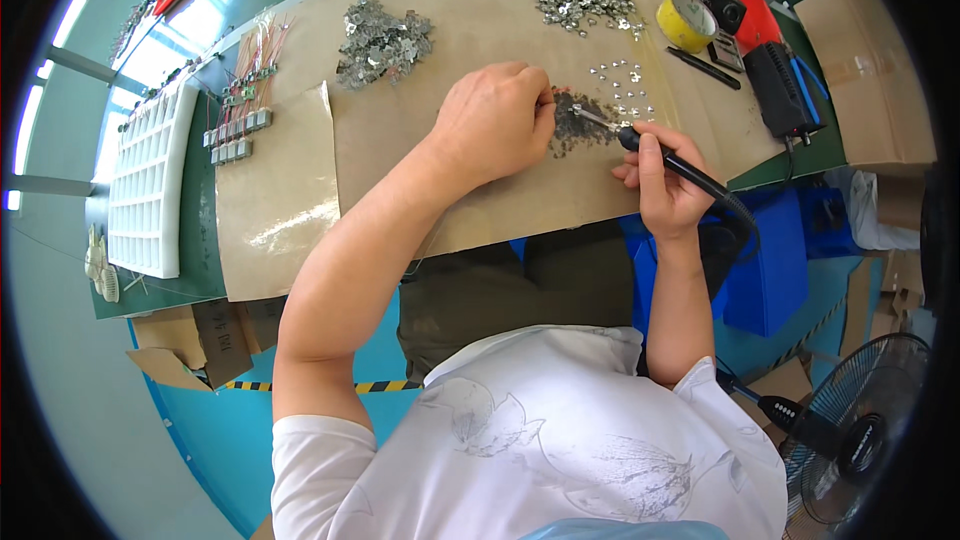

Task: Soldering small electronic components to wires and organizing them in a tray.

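My right hand (668, 185) grips a black soldering iron (700, 178), its metal tip pointing left over a dark, scorched patch (578, 145) on the brown board. Just left of that tip, my left hand (498, 120) is closed with its fingers pinched together; what they hold, if anything, is hidden behind them. Small shiny metal pieces (630, 95) lie spaced out beyond the iron. A heap of similar metal parts (590, 2) sits farther back, and a larger pile of flat metal pieces (382, 40) lies at the back left.
At left stand a white compartment tray (150, 185) and small wired components (240, 125). Toward the right are yellow tape (686, 22), a black pen (703, 68) and a black box-shaped unit (783, 90). A fan (860, 440) stands at lower right, near blue bins (768, 260).
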Motion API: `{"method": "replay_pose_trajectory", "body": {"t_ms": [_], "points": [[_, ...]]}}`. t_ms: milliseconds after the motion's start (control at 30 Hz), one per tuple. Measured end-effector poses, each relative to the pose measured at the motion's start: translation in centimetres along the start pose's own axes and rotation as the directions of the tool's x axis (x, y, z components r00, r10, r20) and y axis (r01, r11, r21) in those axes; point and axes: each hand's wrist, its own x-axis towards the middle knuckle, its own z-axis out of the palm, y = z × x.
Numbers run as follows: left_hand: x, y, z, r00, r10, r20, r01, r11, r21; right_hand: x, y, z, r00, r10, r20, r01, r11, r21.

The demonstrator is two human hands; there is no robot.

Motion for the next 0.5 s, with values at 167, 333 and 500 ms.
{"method": "replay_pose_trajectory", "body": {"t_ms": [167, 333, 500], "points": [[0.26, 0.40, -0.06, 0.999, -0.025, 0.035, 0.025, 1.000, 0.002, 0.31, -0.67, 0.09, 1.000, 0.009, 0.026, -0.007, 0.998, -0.065], [0.16, 0.30, 0.40, 1.000, 0.009, 0.015, -0.010, 0.997, 0.072, 0.39, -0.58, -0.04, 0.999, 0.003, 0.036, -0.001, 0.998, -0.069], [0.12, 0.33, 0.33, 0.999, -0.005, 0.037, 0.002, 0.998, 0.069, 0.23, -0.56, 0.08, 0.999, 0.036, 0.023, -0.035, 0.998, -0.046]]}}
